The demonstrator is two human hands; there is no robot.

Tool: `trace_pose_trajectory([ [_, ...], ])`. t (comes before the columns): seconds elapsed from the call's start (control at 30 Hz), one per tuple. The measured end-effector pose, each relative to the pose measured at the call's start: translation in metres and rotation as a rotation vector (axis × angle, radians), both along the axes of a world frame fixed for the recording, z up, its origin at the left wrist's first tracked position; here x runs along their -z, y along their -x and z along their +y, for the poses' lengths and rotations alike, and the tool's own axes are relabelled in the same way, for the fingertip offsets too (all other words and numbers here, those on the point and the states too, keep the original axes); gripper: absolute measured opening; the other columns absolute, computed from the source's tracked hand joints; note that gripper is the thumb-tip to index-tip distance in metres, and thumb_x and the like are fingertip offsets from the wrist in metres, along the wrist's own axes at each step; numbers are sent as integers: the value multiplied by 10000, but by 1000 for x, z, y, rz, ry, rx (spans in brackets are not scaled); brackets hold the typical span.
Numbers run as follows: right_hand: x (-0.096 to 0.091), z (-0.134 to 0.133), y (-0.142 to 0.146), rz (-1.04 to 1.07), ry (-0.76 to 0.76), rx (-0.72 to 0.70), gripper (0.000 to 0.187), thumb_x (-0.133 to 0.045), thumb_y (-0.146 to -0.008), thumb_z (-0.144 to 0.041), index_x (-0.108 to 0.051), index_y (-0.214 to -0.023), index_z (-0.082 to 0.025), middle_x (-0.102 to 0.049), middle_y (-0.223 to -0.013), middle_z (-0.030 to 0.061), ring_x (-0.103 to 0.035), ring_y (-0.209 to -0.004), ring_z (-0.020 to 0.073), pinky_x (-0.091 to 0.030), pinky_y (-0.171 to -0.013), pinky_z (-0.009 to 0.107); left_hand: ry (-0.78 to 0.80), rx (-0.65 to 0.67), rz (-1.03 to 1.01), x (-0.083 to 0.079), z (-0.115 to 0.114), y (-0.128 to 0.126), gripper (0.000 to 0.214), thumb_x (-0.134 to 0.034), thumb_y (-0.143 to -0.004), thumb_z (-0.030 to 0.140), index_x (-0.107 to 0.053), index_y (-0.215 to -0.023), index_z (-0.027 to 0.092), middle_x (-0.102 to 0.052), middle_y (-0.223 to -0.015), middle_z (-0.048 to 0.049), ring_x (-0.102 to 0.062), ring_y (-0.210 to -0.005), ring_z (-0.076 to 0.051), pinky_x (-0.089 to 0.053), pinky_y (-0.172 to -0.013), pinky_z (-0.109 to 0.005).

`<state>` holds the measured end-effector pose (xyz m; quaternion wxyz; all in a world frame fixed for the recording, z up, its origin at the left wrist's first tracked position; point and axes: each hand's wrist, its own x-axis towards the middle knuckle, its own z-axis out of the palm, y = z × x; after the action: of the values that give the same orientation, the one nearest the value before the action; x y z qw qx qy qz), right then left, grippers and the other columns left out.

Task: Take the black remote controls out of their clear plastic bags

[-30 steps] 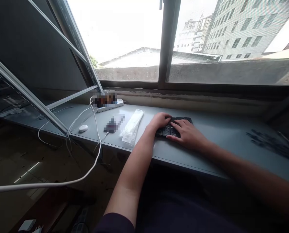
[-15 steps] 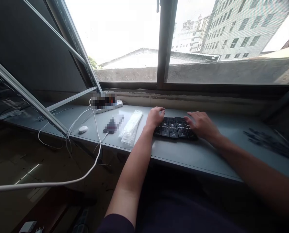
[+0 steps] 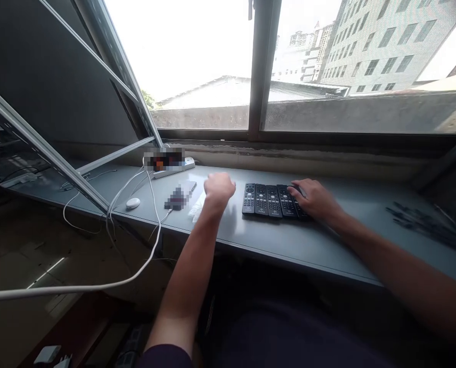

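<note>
Several black remote controls (image 3: 273,202) lie side by side in a row on the grey table, buttons facing up. My right hand (image 3: 316,199) rests over the right end of the row, thumb and index finger apart, touching the remotes and covering part of the last ones. Away from the row, my left hand (image 3: 219,186) is over the clear plastic bags (image 3: 197,208), hiding most of them. I see it from the back, slightly blurred; its fingers curl out of sight, and whether it touches the bags cannot be told.
Left of the bags lie a partly blurred-out phone-like device (image 3: 180,198) on a cable and a round white object (image 3: 133,203). A power strip (image 3: 189,163) sits behind. A white cable (image 3: 157,240) hangs over the table edge. Dark thin items (image 3: 423,220) lie far right.
My left hand has left the left end of the remote row and moved left over the plastic bags, uncovering the leftmost remotes. My right hand has stayed nearly still.
</note>
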<state>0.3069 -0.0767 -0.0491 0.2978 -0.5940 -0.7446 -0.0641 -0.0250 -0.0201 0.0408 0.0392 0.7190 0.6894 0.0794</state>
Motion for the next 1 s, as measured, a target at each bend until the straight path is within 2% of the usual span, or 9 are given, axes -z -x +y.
trace_pose_trajectory([
  [0.1,0,1,0,1,1,-26,609,-455,-1145,-619,-800,-1376,-175,-803,-1329,202,-731,-1240,430,-587,-1105,589,127,-76,30,11,10,24,469,-677,-1047,539,-790,-1337,188,-766,-1393,-237,-690,-1353,-394,-561,-1075,-399],
  [0.27,-3,-1,2,9,11,-58,542,-493,-1138,-589,-803,-1352,-199,-797,-1333,199,-735,-1260,425,-584,-1123,581,192,-80,-40,24,23,44,375,-659,-1041,381,-798,-1327,182,-780,-1398,-230,-756,-1272,-358,-571,-1016,-361],
  [0.33,-5,-2,3,16,10,-62,534,-494,-1139,-585,-802,-1345,-201,-797,-1331,197,-738,-1259,425,-587,-1118,581,194,-62,-44,23,26,46,340,-644,-1038,355,-814,-1283,190,-789,-1389,-221,-764,-1266,-345,-567,-1008,-343],
  [0.5,-8,-4,6,29,15,-72,532,-501,-1136,-580,-800,-1344,-192,-794,-1332,199,-740,-1252,425,-591,-1106,579,228,4,-61,17,26,51,374,-720,-987,452,-828,-1221,181,-796,-1377,-222,-779,-1225,-349,-575,-989,-351],
  [0.63,-9,-6,8,41,30,-70,566,-492,-1133,-603,-797,-1371,-190,-793,-1344,208,-737,-1256,435,-590,-1106,595,232,14,-111,19,28,58,286,-723,-948,337,-839,-1169,197,-826,-1310,-195,-788,-1154,-324,-575,-954,-337],
  [0.73,-10,-7,9,44,33,-57,580,-484,-1134,-619,-798,-1372,-193,-794,-1347,205,-740,-1248,435,-599,-1093,590,211,41,-145,24,32,64,251,-722,-936,321,-849,-1129,220,-842,-1279,-165,-792,-1119,-304,-578,-918,-319],
  [0.9,-9,-6,7,41,33,-69,573,-487,-1138,-602,-793,-1367,-175,-789,-1360,213,-741,-1257,429,-595,-1105,584,287,57,-249,22,37,74,255,-820,-897,420,-856,-1041,213,-867,-1144,-114,-819,-926,-252,-597,-802,-292],
  [1.0,-8,-5,6,53,33,-67,592,-496,-1132,-608,-779,-1403,-164,-785,-1366,222,-736,-1271,438,-585,-1121,593,331,40,-292,18,38,80,246,-903,-845,392,-851,-988,199,-874,-1057,-84,-825,-844,-215,-596,-787,-270],
])
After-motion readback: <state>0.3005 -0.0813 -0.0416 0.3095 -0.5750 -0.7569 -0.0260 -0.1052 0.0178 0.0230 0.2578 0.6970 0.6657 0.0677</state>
